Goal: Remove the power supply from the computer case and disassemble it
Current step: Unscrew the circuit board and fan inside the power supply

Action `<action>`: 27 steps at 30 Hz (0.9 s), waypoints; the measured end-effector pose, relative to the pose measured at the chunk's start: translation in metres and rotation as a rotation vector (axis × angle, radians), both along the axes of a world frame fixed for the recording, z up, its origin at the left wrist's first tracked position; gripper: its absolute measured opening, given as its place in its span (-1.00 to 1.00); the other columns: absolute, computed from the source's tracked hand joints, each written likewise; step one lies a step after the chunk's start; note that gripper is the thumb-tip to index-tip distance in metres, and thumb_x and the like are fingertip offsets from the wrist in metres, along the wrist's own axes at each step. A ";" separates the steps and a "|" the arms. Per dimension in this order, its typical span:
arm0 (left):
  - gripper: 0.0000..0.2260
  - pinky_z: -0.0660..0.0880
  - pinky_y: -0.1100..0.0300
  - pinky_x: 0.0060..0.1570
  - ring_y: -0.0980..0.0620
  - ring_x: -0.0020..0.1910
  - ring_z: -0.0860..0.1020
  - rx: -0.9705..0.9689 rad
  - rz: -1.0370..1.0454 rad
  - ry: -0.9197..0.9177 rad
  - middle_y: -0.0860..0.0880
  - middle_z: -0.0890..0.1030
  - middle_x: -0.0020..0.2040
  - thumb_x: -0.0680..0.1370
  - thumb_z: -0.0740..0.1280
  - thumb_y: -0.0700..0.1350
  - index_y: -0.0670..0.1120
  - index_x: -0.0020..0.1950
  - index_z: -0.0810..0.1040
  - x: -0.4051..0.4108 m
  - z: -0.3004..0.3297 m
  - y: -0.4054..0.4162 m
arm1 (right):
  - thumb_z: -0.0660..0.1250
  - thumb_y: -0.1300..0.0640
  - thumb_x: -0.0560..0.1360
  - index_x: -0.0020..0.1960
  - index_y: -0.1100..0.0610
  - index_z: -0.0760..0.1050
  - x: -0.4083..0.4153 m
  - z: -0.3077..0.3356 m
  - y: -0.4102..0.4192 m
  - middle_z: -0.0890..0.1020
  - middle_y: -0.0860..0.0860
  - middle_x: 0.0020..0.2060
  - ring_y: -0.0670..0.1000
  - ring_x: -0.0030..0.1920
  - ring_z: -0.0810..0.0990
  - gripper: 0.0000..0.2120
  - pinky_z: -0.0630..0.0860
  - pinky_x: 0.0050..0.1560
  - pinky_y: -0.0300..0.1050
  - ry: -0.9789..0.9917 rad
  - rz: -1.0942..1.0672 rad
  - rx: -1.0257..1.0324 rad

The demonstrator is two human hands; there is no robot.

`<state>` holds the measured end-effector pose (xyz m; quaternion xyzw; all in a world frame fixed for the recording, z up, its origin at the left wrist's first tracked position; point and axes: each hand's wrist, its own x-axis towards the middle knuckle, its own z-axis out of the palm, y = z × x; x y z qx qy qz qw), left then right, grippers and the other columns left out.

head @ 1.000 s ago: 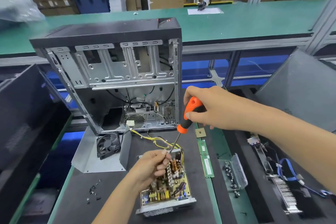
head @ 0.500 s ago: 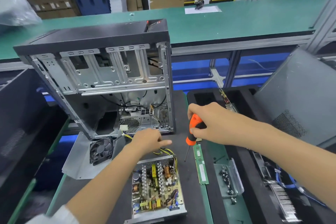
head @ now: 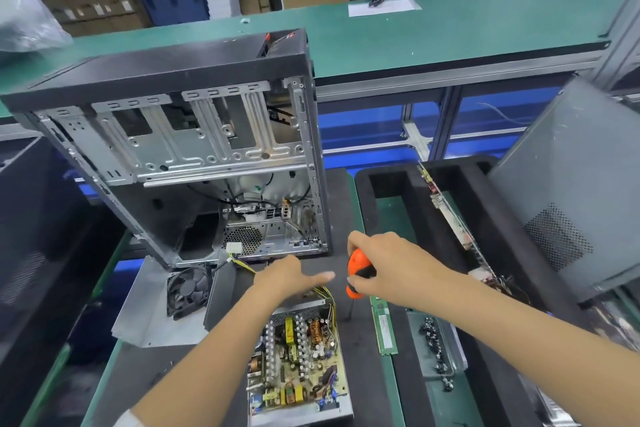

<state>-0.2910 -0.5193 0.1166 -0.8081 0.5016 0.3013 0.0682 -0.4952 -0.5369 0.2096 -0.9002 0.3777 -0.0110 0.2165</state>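
The opened power supply [head: 298, 367] lies on the dark mat near me, its circuit board bare and its yellow wires [head: 325, 295] bunched at the far end. Its removed metal cover with the fan [head: 188, 291] rests to the left. The empty computer case [head: 180, 135] stands upright behind them. My left hand [head: 291, 276] hovers flat just beyond the board, fingers stretched toward the right, holding nothing. My right hand [head: 388, 267] grips the orange-handled screwdriver [head: 358, 272], whose tip points down at the mat right of the board.
A green memory stick [head: 382, 329] lies right of the screwdriver. Beside it a clear tray [head: 446, 343] holds several screws. A black foam bin [head: 381, 173] with circuit cards and a grey side panel [head: 568, 184] stand at the right. A dark panel leans at the left.
My left hand let go of the screwdriver shaft and moved up past the board, fingers now stretched out. My right hand carried the screwdriver off the board to the right, tip down.
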 end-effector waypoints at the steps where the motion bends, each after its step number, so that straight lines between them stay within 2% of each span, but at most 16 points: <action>1: -0.34 0.14 0.15 -0.42 0.04 -0.48 0.25 -0.013 0.012 0.060 0.03 0.28 -0.46 0.32 0.25 0.53 -0.07 -0.39 0.21 -0.005 -0.001 0.001 | 0.32 -0.05 0.47 0.00 0.01 0.30 0.002 -0.002 -0.001 0.58 0.01 -0.12 0.09 -0.14 0.56 -0.76 0.57 -0.15 0.04 -0.002 0.000 -0.011; 4: -0.37 0.06 0.14 -0.42 0.04 -0.50 0.12 -0.093 0.047 0.366 0.05 0.16 -0.53 0.16 0.36 0.45 -0.04 -0.47 0.13 -0.022 -0.008 0.006 | 0.30 -0.08 0.47 -0.03 -0.02 0.26 0.004 -0.006 -0.003 0.57 -0.03 -0.12 0.05 -0.14 0.55 -0.75 0.55 -0.18 -0.01 -0.015 0.000 -0.035; 7: -0.37 0.03 0.20 -0.45 0.04 -0.46 0.09 -0.231 0.043 0.661 0.01 0.13 -0.50 0.30 0.48 0.23 -0.14 -0.50 0.14 -0.022 -0.019 0.016 | 0.29 -0.08 0.47 -0.04 -0.02 0.25 0.002 -0.010 -0.004 0.57 -0.05 -0.12 0.05 -0.12 0.54 -0.76 0.54 -0.18 -0.02 -0.025 -0.013 -0.040; 9: -0.48 0.17 0.23 -0.37 0.04 -0.40 0.22 -0.227 0.007 0.757 -0.06 0.29 -0.44 0.39 0.52 0.08 -0.29 -0.42 0.38 -0.016 -0.023 0.022 | 0.29 -0.09 0.47 -0.03 -0.02 0.28 -0.002 -0.012 -0.007 0.57 -0.05 -0.14 0.06 -0.12 0.54 -0.76 0.54 -0.16 -0.01 -0.023 -0.045 -0.053; 10: -0.64 0.27 0.21 -0.27 0.04 -0.35 0.33 -0.222 0.002 0.793 -0.08 0.42 -0.38 0.43 0.53 -0.03 -0.29 -0.31 0.54 -0.014 -0.022 0.024 | 0.29 -0.09 0.47 -0.02 -0.01 0.29 -0.004 -0.012 -0.010 0.58 -0.06 -0.15 0.06 -0.13 0.55 -0.76 0.53 -0.17 -0.02 -0.022 -0.068 -0.051; 12: -0.93 0.38 0.21 -0.14 0.06 -0.26 0.48 -0.237 -0.006 0.815 -0.07 0.58 -0.26 0.47 0.49 -0.21 -0.19 -0.12 0.66 -0.013 -0.022 0.026 | 0.30 -0.09 0.47 0.00 -0.01 0.31 -0.008 -0.012 -0.013 0.58 -0.05 -0.17 0.06 -0.16 0.56 -0.76 0.52 -0.19 -0.04 -0.029 -0.112 -0.030; 13: -0.94 0.41 0.24 -0.13 0.09 -0.24 0.50 -0.252 -0.010 0.812 -0.07 0.60 -0.24 0.48 0.47 -0.26 -0.18 -0.07 0.67 -0.014 -0.021 0.027 | 0.30 -0.09 0.47 0.01 -0.01 0.32 -0.009 -0.012 -0.015 0.59 -0.04 -0.17 0.06 -0.17 0.56 -0.76 0.52 -0.20 -0.05 -0.031 -0.126 -0.020; 14: -0.91 0.41 0.30 -0.16 0.12 -0.26 0.50 -0.258 -0.008 0.809 -0.04 0.61 -0.25 0.48 0.45 -0.29 -0.21 -0.03 0.66 -0.015 -0.020 0.027 | 0.30 -0.08 0.47 0.01 0.00 0.33 -0.010 -0.012 -0.015 0.59 -0.04 -0.17 0.06 -0.18 0.56 -0.76 0.52 -0.20 -0.05 -0.032 -0.133 -0.013; 16: -0.88 0.34 0.39 -0.32 0.21 -0.40 0.42 -0.263 0.000 0.784 0.08 0.56 -0.41 0.48 0.45 -0.31 -0.26 0.00 0.65 -0.016 -0.018 0.027 | 0.31 -0.08 0.47 0.02 0.00 0.33 -0.009 -0.012 -0.015 0.59 -0.03 -0.16 0.06 -0.18 0.56 -0.76 0.52 -0.20 -0.04 -0.027 -0.133 -0.010; 20: -0.82 0.20 0.41 -0.44 0.24 -0.57 0.27 -0.244 0.057 0.736 0.17 0.36 -0.61 0.44 0.47 -0.33 -0.22 0.02 0.64 -0.012 -0.013 0.021 | 0.30 -0.07 0.49 0.04 0.01 0.32 -0.008 -0.011 -0.014 0.57 -0.03 -0.18 0.05 -0.22 0.55 -0.75 0.52 -0.21 -0.03 -0.021 -0.139 -0.003; 23: -0.80 0.21 0.33 -0.37 0.21 -0.56 0.25 -0.219 0.156 0.748 0.17 0.29 -0.61 0.40 0.50 -0.33 -0.11 -0.06 0.63 -0.011 -0.013 0.017 | 0.30 -0.07 0.50 0.05 0.02 0.32 -0.008 -0.011 -0.013 0.57 -0.02 -0.19 0.06 -0.23 0.55 -0.75 0.54 -0.20 -0.02 -0.020 -0.146 -0.002; 25: -0.78 0.21 0.33 -0.38 0.18 -0.51 0.26 -0.198 0.154 0.739 0.18 0.28 -0.60 0.39 0.52 -0.30 -0.14 0.01 0.65 -0.009 -0.015 0.015 | 0.30 -0.06 0.50 0.05 0.01 0.31 -0.009 -0.012 -0.011 0.56 -0.02 -0.19 0.05 -0.24 0.54 -0.75 0.53 -0.20 -0.01 -0.028 -0.155 -0.002; 27: -0.77 0.27 0.40 -0.37 0.21 -0.49 0.34 -0.186 0.134 0.759 0.21 0.38 -0.56 0.39 0.52 -0.30 -0.16 0.03 0.65 -0.008 -0.015 0.016 | 0.30 -0.06 0.51 0.04 0.01 0.30 -0.009 -0.013 -0.010 0.56 -0.01 -0.20 0.05 -0.26 0.53 -0.76 0.53 -0.21 -0.01 -0.037 -0.165 0.003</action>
